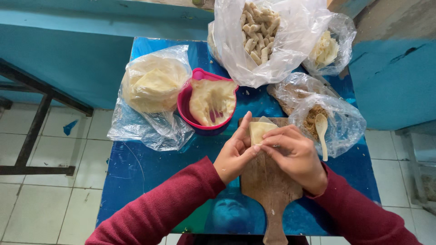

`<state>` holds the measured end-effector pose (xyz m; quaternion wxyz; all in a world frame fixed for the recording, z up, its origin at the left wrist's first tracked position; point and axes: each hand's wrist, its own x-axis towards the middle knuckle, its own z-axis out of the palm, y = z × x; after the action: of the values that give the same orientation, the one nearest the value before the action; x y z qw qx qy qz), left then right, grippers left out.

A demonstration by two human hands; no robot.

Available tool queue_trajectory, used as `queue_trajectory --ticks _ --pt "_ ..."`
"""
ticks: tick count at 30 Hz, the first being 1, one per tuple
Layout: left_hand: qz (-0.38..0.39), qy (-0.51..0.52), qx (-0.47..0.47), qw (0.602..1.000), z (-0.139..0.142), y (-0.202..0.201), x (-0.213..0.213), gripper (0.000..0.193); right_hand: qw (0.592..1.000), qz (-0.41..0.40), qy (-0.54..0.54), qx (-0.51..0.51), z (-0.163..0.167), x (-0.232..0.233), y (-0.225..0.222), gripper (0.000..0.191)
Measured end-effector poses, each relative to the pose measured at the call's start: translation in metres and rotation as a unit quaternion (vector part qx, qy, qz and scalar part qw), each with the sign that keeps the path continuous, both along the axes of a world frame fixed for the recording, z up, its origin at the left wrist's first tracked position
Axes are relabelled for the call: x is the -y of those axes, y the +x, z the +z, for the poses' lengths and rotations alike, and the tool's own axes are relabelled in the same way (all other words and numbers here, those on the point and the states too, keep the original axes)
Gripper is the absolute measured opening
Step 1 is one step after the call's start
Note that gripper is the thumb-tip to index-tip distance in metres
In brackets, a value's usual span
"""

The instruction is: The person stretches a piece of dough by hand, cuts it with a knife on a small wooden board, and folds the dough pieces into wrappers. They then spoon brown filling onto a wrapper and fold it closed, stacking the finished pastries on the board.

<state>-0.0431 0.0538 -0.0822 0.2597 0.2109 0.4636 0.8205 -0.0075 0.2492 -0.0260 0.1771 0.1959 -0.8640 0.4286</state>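
Note:
A pale yellow pastry wrapper [260, 130] lies on a wooden cutting board [268, 186] in the middle of a small blue table [136, 168]. My left hand [234, 154] pinches the wrapper's near left edge, fingers closed on it. On the near right edge my right hand [295, 154] presses the wrapper with curled fingers. Both arms wear dark red sleeves.
A pink bowl [190, 88] with dough sits behind the board. Left of it is a plastic bag of flat wrappers [154, 84]. Behind stand a bag of rolled pieces [259, 31], a smaller bag [326, 47], and a filling bag with a pale spoon [321, 131].

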Motion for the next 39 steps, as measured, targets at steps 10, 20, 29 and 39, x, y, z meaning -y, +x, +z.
queue_trajectory --ticks 10,20,29,39 --pt "0.081 0.004 0.029 0.996 0.001 0.008 -0.002 0.084 0.765 -0.015 -0.587 0.265 -0.025 -0.035 -0.021 0.007" --pt "0.073 -0.306 0.007 0.949 0.015 0.022 0.026 0.091 0.946 -0.143 -0.261 0.129 0.004 -0.033 -0.011 0.011" --pt "0.185 -0.055 -0.085 0.977 0.017 0.022 0.047 0.077 0.992 -0.063 0.109 -0.015 0.011 0.033 0.009 0.034" --pt "0.242 -0.081 -0.074 0.964 0.021 0.023 0.047 0.075 0.973 -0.117 0.198 0.039 0.010 0.014 0.001 0.015"
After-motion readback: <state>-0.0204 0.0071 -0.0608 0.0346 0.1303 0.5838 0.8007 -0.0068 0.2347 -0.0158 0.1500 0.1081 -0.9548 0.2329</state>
